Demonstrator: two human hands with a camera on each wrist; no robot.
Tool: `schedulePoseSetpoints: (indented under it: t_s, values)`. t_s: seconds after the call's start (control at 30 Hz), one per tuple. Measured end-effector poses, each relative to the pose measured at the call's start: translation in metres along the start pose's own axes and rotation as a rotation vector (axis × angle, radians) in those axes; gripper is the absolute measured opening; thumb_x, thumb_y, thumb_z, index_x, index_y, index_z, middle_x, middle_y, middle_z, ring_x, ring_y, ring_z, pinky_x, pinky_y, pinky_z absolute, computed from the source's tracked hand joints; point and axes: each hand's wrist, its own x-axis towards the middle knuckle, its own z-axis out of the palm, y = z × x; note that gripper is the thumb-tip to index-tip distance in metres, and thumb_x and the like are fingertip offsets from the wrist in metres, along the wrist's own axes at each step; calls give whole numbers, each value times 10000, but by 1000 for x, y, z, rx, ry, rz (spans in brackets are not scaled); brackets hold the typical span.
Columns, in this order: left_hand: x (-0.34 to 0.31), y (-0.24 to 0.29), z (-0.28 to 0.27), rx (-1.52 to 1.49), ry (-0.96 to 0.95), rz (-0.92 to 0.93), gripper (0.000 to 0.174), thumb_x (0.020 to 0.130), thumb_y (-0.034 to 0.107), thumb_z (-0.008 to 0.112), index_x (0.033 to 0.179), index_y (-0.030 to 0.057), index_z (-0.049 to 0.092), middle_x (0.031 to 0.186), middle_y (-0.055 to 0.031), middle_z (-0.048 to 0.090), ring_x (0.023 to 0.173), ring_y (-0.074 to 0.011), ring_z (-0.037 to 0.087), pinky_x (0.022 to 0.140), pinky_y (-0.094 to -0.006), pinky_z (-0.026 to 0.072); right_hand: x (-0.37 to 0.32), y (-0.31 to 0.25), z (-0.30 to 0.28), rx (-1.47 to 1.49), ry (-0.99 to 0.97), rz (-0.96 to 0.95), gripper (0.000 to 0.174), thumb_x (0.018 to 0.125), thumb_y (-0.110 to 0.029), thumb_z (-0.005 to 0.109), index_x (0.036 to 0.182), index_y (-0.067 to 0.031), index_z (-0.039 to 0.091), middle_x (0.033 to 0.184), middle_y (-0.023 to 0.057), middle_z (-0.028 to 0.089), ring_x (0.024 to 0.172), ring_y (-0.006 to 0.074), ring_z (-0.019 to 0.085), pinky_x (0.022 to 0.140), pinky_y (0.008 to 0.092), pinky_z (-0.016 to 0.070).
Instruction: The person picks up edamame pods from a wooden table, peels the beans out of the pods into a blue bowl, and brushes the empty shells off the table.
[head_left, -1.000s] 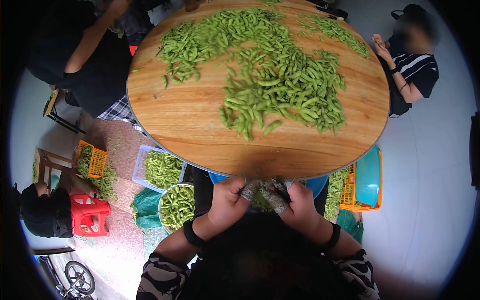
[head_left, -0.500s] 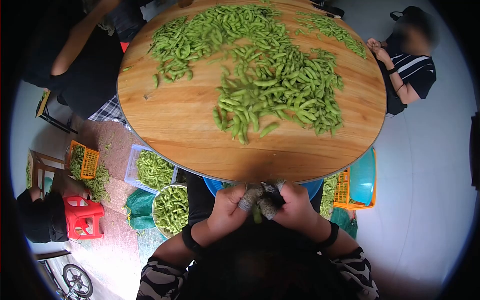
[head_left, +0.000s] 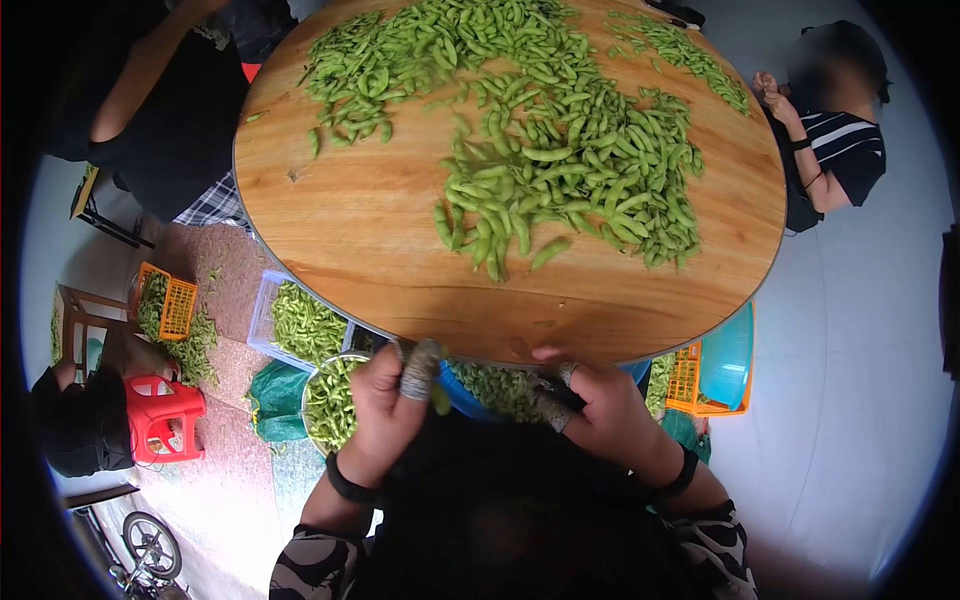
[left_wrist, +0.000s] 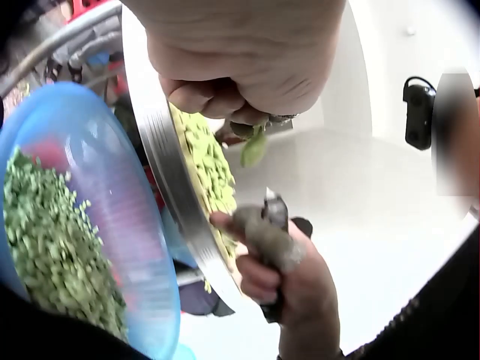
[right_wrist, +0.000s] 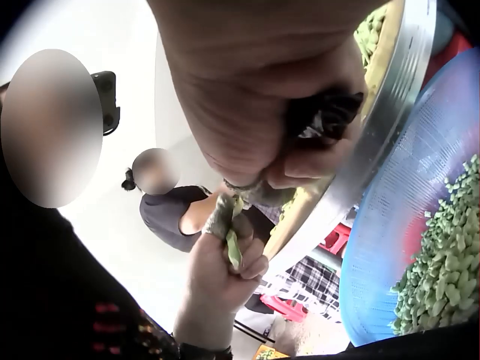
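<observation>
Green, the pod (head_left: 440, 400) sits pinched in the left hand (head_left: 388, 400) below the rim of the wooden table (head_left: 380, 250), by the blue basin (left_wrist: 112, 225), likely so scraps drop in, while the right hand (head_left: 603, 405), held apart, curls round a small dark tool (right_wrist: 328, 112).

Pod (head_left: 441, 401): one green bean pod, small and flat, pinched in the curled fingers of the left hand (head_left: 390, 400). It hangs point-down below a wrapped fingertip, just beneath the table (head_left: 330, 250) rim and beside the blue basin (head_left: 462, 398). In the left wrist view the pod (left_wrist: 253, 148) shows as a pale green tab sticking out under the knuckles; in the right wrist view it (right_wrist: 233, 250) lies slim and upright against the palm.

Tool (left_wrist: 274, 212): small and dark with a pale pointed tip, gripped in the right hand (head_left: 600, 405) beside a wrapped finger, apart from the pod. Its exact form cannot be told.
</observation>
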Motion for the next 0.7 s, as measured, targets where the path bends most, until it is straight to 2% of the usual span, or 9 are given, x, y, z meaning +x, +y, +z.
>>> schedulePoseSetpoints:
  t_s: [0.07,0.1,0.17,0.33,0.4,0.53,0.57,0.67,0.7]
  values:
    - [5,-9,-27,233,189,119,84,932,51,584,903,10,651,668,-35,635,518,-90,590,468,-239,454,12,1,-12,-203,88,-119,268,798,-47,688,1054,9,632,992,134,667,857,279,667,759,333,515]
    - [5,-26,-52,498,283,220,65,912,46,599,903,11,652,659,-59,634,556,-118,612,488,-261,456,15,5,-15,-56,23,112,267,792,-61,696,1042,11,631,1003,138,660,864,298,660,761,343,516]
    - [13,-28,-85,850,425,228,94,881,110,654,887,16,653,665,-131,634,560,-254,631,537,-332,485,41,20,-24,-252,102,34,233,812,-115,651,1025,-27,619,968,178,631,831,368,623,724,417,514]
    - [20,-27,-122,1250,491,31,384,866,191,685,1155,-7,528,965,-213,639,860,-386,633,713,-441,507,85,57,-23,-555,146,6,261,745,-63,661,998,-32,606,901,179,603,801,373,615,693,445,507]
    - [22,-14,-106,1378,543,288,370,872,178,676,1152,-22,540,971,-219,624,889,-416,614,748,-454,503,87,55,-21,-602,139,6,270,732,-58,665,993,-33,603,893,180,601,799,372,616,690,446,507]
    - [22,5,-30,771,212,398,269,838,25,672,1099,4,611,920,-169,641,814,-317,638,708,-370,521,66,27,-22,-455,71,50,332,721,-83,697,1042,-50,614,901,153,615,780,364,622,680,444,513]
    - [21,6,-14,669,72,385,264,867,-16,615,1129,18,608,992,-130,672,819,-215,651,688,-306,513,57,21,-21,-332,69,58,360,716,-93,708,1063,-56,617,911,143,621,773,361,624,678,444,516]
    - [31,4,25,204,-277,170,219,972,106,498,1141,-9,577,947,-91,679,767,-143,622,700,-282,508,37,2,-23,-305,15,-53,356,745,-86,709,1089,-76,620,945,114,641,768,312,645,656,401,527]
    - [34,8,29,57,-440,-34,194,957,109,520,1100,-1,591,872,-78,647,712,-141,603,666,-276,492,35,0,-23,-297,40,-172,363,760,-75,703,1112,-78,616,952,108,646,786,297,653,659,379,534]
